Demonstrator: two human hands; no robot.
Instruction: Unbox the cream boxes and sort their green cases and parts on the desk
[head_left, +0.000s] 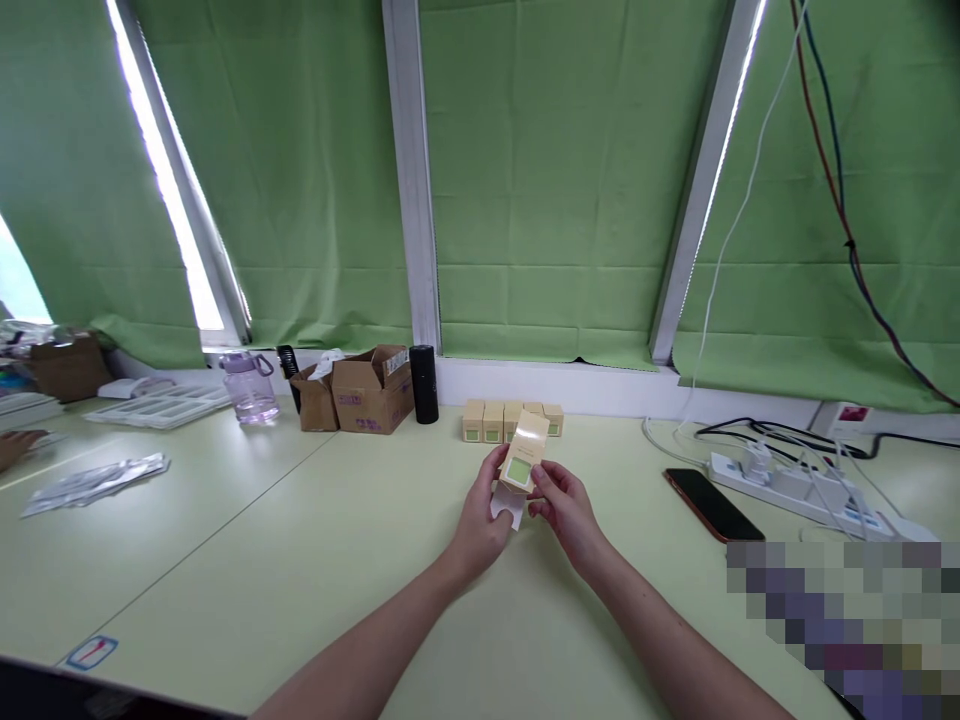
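Observation:
A small tan carton (pixel 527 445) with a green square on its front is held up over the table. My left hand (pixel 481 515) is closed around its left side, the thumb by a white flap (pixel 509 503) that sticks out at the near end. Against the lower right corner, the thumb and fingers of my right hand (pixel 564 505) are pinched on the carton. Behind it, several similar small cartons (pixel 493 420) stand in a row on the table, partly hidden by the held one.
At the right lie a phone (pixel 712 503) and a power strip (pixel 795 490) with cables. Cardboard boxes (pixel 371 390), a black cylinder (pixel 424 385) and a purple bottle (pixel 250 388) stand at the back left. Silvery packets (pixel 97 482) and another person's hand (pixel 16 447) are far left.

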